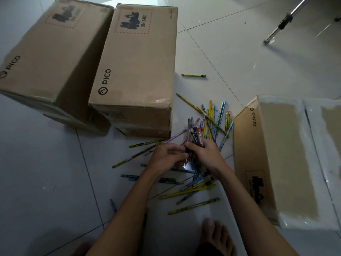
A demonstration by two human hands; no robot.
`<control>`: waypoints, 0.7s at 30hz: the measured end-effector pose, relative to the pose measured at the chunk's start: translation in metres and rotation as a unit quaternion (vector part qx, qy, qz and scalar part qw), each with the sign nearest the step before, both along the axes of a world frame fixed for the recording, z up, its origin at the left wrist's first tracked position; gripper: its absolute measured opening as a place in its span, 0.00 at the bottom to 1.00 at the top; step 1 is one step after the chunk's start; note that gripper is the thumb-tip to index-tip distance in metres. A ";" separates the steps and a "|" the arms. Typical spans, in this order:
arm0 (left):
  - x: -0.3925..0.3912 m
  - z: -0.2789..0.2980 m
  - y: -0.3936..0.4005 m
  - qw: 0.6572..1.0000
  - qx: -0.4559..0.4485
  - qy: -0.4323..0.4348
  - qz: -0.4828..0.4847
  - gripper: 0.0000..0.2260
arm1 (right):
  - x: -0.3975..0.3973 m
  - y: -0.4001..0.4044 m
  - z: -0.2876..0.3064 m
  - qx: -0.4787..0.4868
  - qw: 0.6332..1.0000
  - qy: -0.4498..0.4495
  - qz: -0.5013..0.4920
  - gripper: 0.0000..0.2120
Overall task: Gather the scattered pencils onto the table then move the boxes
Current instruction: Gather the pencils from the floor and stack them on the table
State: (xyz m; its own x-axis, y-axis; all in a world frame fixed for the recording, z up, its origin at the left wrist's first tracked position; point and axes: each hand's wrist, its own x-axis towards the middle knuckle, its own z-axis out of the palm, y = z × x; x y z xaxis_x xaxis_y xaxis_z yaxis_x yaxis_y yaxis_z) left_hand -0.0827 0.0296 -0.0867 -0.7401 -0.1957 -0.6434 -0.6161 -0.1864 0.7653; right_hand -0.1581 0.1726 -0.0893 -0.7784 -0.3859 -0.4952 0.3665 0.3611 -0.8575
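Note:
Many coloured pencils [214, 117] lie scattered on the white tiled floor between the boxes. My right hand [206, 156] grips a bundle of pens and pencils [193, 133], their ends sticking up and away from me. My left hand [166, 156] touches the same bundle from the left, fingers curled on it. More pencils [188, 191] lie under and behind my wrists. One yellow pencil [192, 75] lies alone farther off. Three brown cardboard boxes stand around: a far-left box [49, 52], a middle box [136, 67], and a right box [287, 154].
A metal tripod leg [280, 23] slants down at the top right. My bare foot [215, 235] rests on the floor at the bottom, close to a yellow pencil [193, 206]. Open tiled floor stretches at the lower left.

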 end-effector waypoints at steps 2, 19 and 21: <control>0.000 0.002 -0.002 1.000 -0.001 -0.005 -0.003 0.08 | 0.001 0.000 0.002 -0.009 1.000 -0.001 0.021 0.12; -0.007 0.003 -0.011 0.995 -0.063 0.010 -0.073 0.15 | 0.005 0.010 0.010 0.064 0.981 0.162 0.081 0.08; -0.006 0.003 -0.013 0.986 -0.097 0.008 -0.136 0.16 | 0.002 0.011 0.011 0.104 0.961 0.243 0.082 0.04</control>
